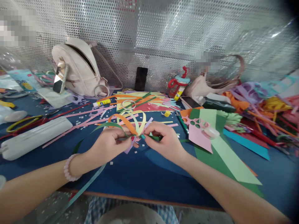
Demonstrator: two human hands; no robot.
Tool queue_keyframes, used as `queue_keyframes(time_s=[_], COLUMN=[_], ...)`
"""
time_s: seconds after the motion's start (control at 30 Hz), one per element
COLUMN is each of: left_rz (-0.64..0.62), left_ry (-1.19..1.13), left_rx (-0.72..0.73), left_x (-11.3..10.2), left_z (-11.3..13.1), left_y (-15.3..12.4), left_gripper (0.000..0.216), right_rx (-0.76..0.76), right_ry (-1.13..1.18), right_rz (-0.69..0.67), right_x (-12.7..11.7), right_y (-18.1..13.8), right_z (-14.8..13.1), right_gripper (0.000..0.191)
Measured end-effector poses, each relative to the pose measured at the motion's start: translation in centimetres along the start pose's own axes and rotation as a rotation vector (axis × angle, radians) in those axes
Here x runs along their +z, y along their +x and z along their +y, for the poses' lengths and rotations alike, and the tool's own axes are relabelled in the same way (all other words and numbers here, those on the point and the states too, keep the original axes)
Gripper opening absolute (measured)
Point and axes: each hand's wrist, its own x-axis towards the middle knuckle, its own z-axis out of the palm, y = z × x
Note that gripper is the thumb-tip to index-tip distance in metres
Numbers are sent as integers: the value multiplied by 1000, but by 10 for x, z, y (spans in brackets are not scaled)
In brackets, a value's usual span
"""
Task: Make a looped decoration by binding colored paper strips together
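Note:
Both my hands meet over the blue table (140,174), pinching a bundle of looped paper strips (130,123) in orange, yellow, green and lilac. My left hand (109,144) is closed on the bundle's base from the left, with a bead bracelet on its wrist. My right hand (161,140) pinches the same spot from the right. A long green strip (81,189) trails down from the left hand past the table's front edge.
A pink backpack (77,70), a black phone (141,78) and a second bag (210,84) stand against the perforated metal wall. Coloured paper sheets (217,146), a glue stick (102,102), a white case (35,137), scissors and scattered strips and scraps surround the hands.

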Motion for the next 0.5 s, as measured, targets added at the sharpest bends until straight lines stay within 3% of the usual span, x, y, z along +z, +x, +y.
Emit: queue_keyframes(time_s=[0.37, 0.5], left_rz=[-85, -63], left_ry=[-58, -33], left_rx=[-119, -185], left_x=[-2, -6], left_z=[8, 2], left_y=[1, 6], left_gripper=[16, 18], right_rx=[13, 69], right_ry=[39, 57], right_rz=[2, -31], right_x=[2, 0], right_y=[-1, 1], right_z=[3, 7], right_gripper=[9, 7])
